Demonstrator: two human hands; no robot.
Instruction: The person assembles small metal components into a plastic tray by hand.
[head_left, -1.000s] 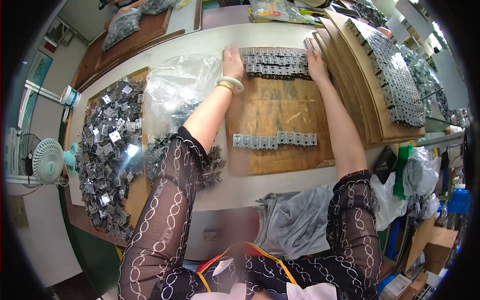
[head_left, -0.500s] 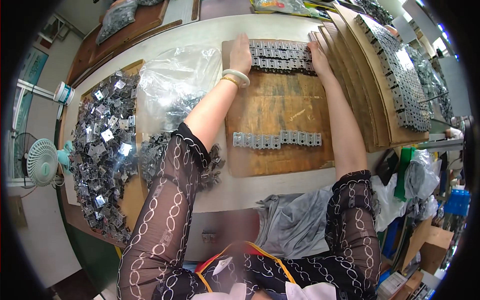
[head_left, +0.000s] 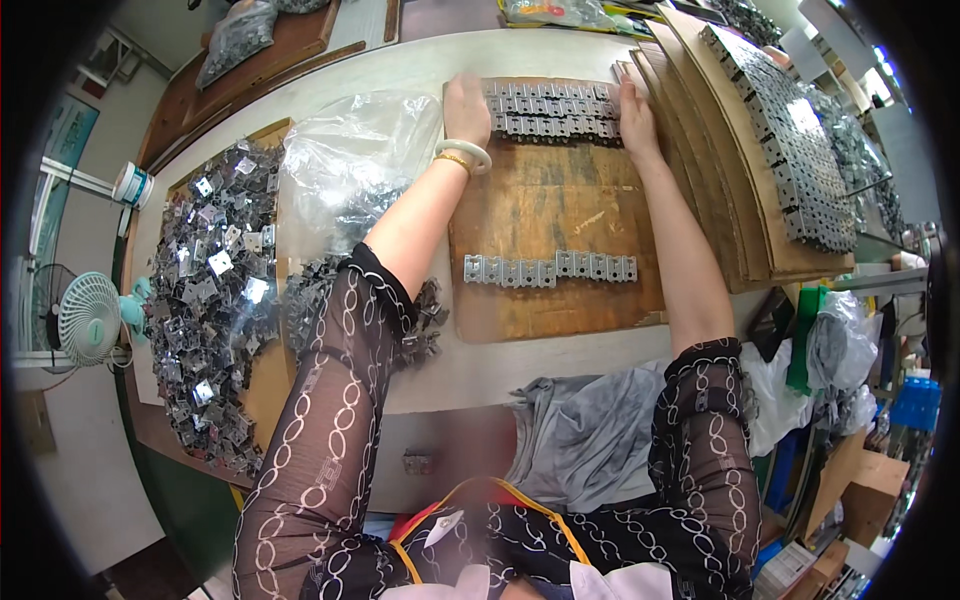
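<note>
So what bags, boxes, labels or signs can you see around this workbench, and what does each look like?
Clear plastic bag: on the bench left of the left hand, crumpled, partly filled with metal parts.
Second clear bag: far left on a wooden board, full of grey parts.
Cardboard boxes: lower right, below the bench, brown.
Poster: left wall, teal, too blurred to make out.

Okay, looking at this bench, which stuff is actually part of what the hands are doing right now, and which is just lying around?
In use:
left hand
right hand
far rows of metal brackets
wooden board
near row of brackets

Lying about:
loose bracket heap
clear plastic bag
small fan
grey cloth
</note>
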